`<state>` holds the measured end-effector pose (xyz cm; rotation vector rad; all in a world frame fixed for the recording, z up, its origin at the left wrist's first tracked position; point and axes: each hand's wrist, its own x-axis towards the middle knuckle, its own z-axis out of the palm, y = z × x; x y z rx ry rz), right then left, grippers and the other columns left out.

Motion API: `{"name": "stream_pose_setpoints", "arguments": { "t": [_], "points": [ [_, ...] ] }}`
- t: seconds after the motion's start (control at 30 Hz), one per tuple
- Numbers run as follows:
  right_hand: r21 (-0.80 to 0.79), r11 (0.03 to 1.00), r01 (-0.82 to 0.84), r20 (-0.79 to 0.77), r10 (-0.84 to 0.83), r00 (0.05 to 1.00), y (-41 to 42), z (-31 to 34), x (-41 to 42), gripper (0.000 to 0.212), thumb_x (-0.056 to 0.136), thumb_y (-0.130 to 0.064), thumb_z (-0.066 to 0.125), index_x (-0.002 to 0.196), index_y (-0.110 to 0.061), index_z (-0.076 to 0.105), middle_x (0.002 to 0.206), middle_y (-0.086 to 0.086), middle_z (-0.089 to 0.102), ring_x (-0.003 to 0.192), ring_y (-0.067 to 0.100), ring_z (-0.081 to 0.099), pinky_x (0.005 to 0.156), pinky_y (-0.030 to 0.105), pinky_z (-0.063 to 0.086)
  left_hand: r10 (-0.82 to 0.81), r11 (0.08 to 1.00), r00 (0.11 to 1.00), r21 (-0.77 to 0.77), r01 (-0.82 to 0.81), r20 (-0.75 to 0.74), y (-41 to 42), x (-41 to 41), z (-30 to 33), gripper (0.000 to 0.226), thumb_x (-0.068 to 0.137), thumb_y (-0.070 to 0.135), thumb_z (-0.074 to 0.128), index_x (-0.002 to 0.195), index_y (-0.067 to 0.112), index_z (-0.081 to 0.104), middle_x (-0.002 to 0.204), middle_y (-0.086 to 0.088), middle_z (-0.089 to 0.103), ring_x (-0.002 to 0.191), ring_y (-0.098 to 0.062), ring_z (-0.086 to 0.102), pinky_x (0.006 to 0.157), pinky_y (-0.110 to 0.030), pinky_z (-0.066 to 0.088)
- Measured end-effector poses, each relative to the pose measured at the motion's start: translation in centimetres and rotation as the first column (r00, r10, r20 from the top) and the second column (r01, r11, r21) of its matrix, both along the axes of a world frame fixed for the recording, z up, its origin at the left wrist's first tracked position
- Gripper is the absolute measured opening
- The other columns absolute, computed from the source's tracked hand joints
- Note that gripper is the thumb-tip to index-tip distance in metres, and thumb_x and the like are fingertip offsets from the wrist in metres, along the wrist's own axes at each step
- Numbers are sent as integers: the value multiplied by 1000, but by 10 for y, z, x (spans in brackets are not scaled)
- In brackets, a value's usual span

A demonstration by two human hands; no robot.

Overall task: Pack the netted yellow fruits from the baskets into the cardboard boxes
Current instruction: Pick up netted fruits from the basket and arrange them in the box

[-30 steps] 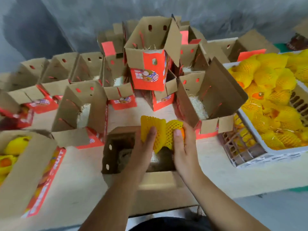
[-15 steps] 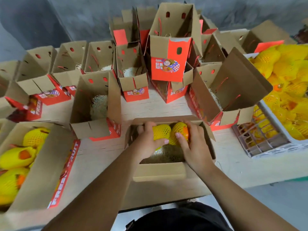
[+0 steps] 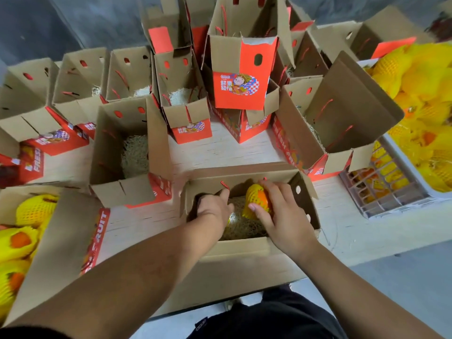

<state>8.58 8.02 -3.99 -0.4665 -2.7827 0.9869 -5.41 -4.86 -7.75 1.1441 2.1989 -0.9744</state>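
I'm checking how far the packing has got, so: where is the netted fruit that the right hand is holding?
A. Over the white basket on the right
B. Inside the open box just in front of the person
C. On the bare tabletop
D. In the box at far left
B: the right hand grips the netted fruit low inside the near open box, above its straw padding.

Matt brown cardboard boxes (image 3: pixel 247 243) w/ red print, foam-net fruit (image 3: pixel 256 199), straw-like padding (image 3: pixel 241 226), prob. plastic basket (image 3: pixel 381 192)
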Motion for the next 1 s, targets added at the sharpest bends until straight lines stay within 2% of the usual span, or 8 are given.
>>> {"name": "stream_pose_setpoints", "arguments": {
  "t": [0.1,0.27,0.4,0.6,0.7,0.77,0.93,1.0],
  "points": [
    [33,999,-25,33,24,999,-3,1,0,55,99,-65,46,147,-39,35,142,-6,40,115,26,60,82,49,59,-125,989,989,-83,118,-75,-5,-1,-6,63,103,26,48,161,18,23,163,-15,10,138,-38,44,84,-40,51],
    [44,999,-19,51,17,999,-4,3,-1,58,98,-65,47,148,-36,36,142,-5,41,114,28,61,81,50,59,-122,989,989,-95,114,-78,-9,-1,-6,66,104,30,50,162,16,21,162,-12,25,138,-36,47,102,-46,48],
    [58,998,-10,40,8,999,-5,5,0,61,97,-65,48,149,-33,39,138,-3,44,114,26,59,80,50,59,-50,998,998,-48,48,-49,-5,0,4,64,105,23,47,162,14,19,163,-15,28,141,-33,46,97,-48,50],
    [70,997,-24,7,24,1000,-7,4,1,59,97,-64,50,146,-34,41,136,-3,45,112,25,60,76,48,60,5,987,991,158,17,-136,-10,2,15,72,94,42,66,148,11,32,138,-11,57,113,-30,67,70,-38,39],
    [77,997,-4,-9,4,1000,-5,2,0,56,97,-63,52,145,-35,40,134,-3,47,109,26,61,75,47,60,107,983,985,166,-84,-135,-11,-4,12,53,98,14,58,144,9,31,129,-5,69,109,-27,71,73,-36,40],
    [64,998,10,-11,-9,1000,-5,1,-1,57,97,-63,51,146,-37,38,135,-3,46,110,26,61,78,48,59,128,984,985,136,-112,-115,-12,-3,9,48,98,8,53,141,10,31,128,-4,70,109,-26,72,75,-36,41],
    [94,995,-33,-16,35,999,-6,-2,-1,56,98,-64,52,145,-37,38,135,-6,46,110,25,62,77,45,58,83,996,987,-5,-85,-140,-9,0,10,56,99,14,53,151,9,35,132,0,65,116,-28,65,85,-37,38],
    [76,997,-16,-12,17,1000,-3,-2,-3,56,97,-64,51,144,-36,38,134,-6,46,108,26,62,78,44,56,99,994,985,54,-92,-140,-13,-3,18,48,101,25,55,147,16,47,135,3,64,123,-25,61,95,-37,39]
  ]
}}
